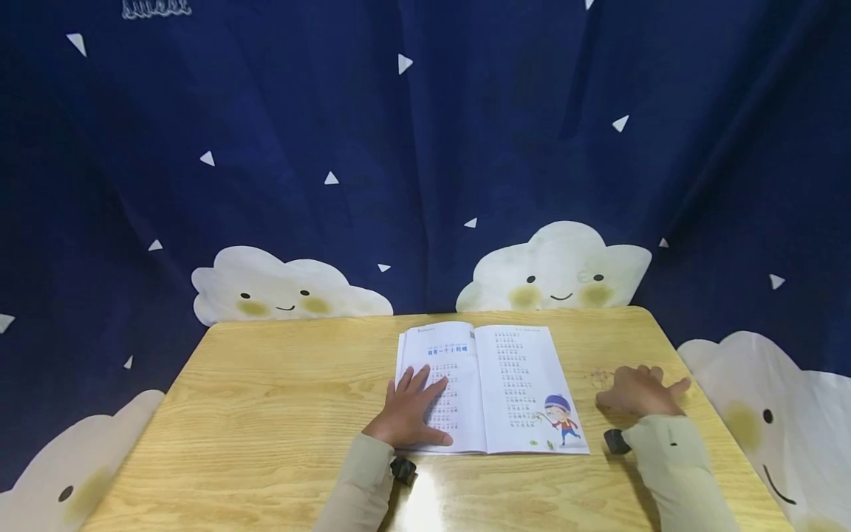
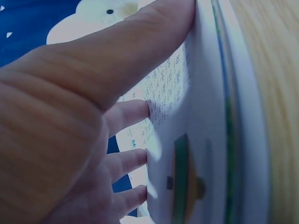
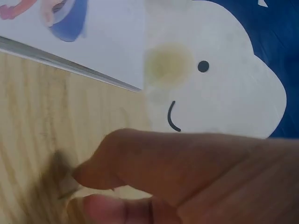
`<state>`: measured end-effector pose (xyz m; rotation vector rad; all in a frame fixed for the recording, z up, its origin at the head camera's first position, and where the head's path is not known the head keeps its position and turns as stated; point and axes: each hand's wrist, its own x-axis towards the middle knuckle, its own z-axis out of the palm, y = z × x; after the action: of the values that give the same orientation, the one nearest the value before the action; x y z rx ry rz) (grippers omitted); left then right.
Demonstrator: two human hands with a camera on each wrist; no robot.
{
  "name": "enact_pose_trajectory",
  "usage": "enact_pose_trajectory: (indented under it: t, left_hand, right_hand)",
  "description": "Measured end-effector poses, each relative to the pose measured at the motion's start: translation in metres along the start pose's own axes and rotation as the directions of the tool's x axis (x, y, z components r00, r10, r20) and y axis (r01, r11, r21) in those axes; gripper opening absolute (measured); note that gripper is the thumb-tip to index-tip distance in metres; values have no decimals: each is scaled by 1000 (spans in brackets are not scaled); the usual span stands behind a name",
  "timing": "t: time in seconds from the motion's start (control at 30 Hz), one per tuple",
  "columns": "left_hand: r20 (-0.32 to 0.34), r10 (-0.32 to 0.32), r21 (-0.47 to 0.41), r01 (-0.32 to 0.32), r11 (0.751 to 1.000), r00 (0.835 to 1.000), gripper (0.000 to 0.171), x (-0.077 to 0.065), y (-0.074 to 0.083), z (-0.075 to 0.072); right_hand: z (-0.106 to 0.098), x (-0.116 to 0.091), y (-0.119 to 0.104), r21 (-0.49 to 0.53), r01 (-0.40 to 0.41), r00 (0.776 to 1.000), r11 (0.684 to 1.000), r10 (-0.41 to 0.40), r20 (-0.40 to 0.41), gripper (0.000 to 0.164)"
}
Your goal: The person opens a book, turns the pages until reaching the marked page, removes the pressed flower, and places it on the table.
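Note:
An open book [image 1: 525, 436] lies on the wooden table, with printed text on both pages and a drawn child in a blue hat at the lower right. My left hand [image 1: 411, 410] rests on the left page, fingers spread and straight. In the left wrist view, its thumb [image 2: 140, 42] and fingertips touch the paper. Right of the book, my right hand [image 1: 643, 391] is low at the table with bent fingers. The right wrist view puts its thumb [image 3: 121, 158] close to a fingertip; whether something thin lies between them is unclear.
A faint reddish outline [image 1: 600, 378] shows on the table [image 1: 279, 414] beside my right hand. Behind the table hangs a dark blue curtain [image 1: 425, 148] printed with white clouds and triangles. Small black devices are strapped at both wrists.

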<state>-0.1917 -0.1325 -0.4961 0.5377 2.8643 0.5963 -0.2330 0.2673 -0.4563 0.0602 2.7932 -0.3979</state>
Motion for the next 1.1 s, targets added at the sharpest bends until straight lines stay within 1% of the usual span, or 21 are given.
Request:
enact_pose_trajectory:
  t: [0.1, 0.13, 0.27, 0.37, 0.47, 0.57, 0.63, 0.7, 0.77, 0.9, 1.0, 1.1]
  left_hand:
    - [3, 3, -3, -3, 1000, 1000, 101, 1, 0, -1]
    - [9, -1, -5, 1, 1000, 1000, 101, 0, 0, 0]
    - [2, 3, -11, -3, 1000, 1000, 101, 1, -3, 3]
    - [-29, 16, -32, -17, 999, 999, 101, 3, -5, 2]
    - [-48, 17, -81, -20, 996, 999, 102, 2, -6, 2]
    - [-71, 20, -151, -30, 988, 997, 104, -2, -8, 2]
    - [-98, 17, -186, -35, 982, 995, 106, -4, -9, 2]
    - [-142, 22, -208, -52, 977, 990, 105, -6, -9, 1]
    - [-188, 24, -218, -66, 974, 982, 101, -7, -10, 0]
    - [-271, 31, -231, -96, 968, 962, 85, -11, -12, -4]
    - [-324, 6, -273, -99, 957, 946, 77, -15, -16, -9]
    - [-358, -38, -322, -85, 943, 933, 76, -19, -21, -14]
  right_hand:
    - [-1, -3, 2, 41, 17, 1000, 999, -17, -2, 36]
    - [0, -4, 2, 58, 28, 1000, 998, -28, -1, 36]
    - [7, -14, -4, 79, 111, 992, 991, -105, -70, 44]
    - [14, -22, -13, 62, 202, 974, 977, -194, -119, 58]
    - [25, -32, -19, 71, 279, 956, 958, -271, -109, 79]
    - [36, -41, -21, 74, 298, 953, 952, -293, -75, 97]
    - [42, -44, -21, 58, 298, 953, 953, -293, -73, 103]
    - [46, -46, -21, 47, 295, 953, 954, -291, -88, 105]
    - [49, -47, -22, 42, 296, 951, 954, -290, -103, 105]
    - [51, -49, -22, 35, 285, 955, 958, -280, -102, 105]
    - [51, -49, -22, 30, 281, 956, 959, -277, -100, 105]
    - [51, -49, -21, 31, 282, 955, 959, -278, -101, 104]
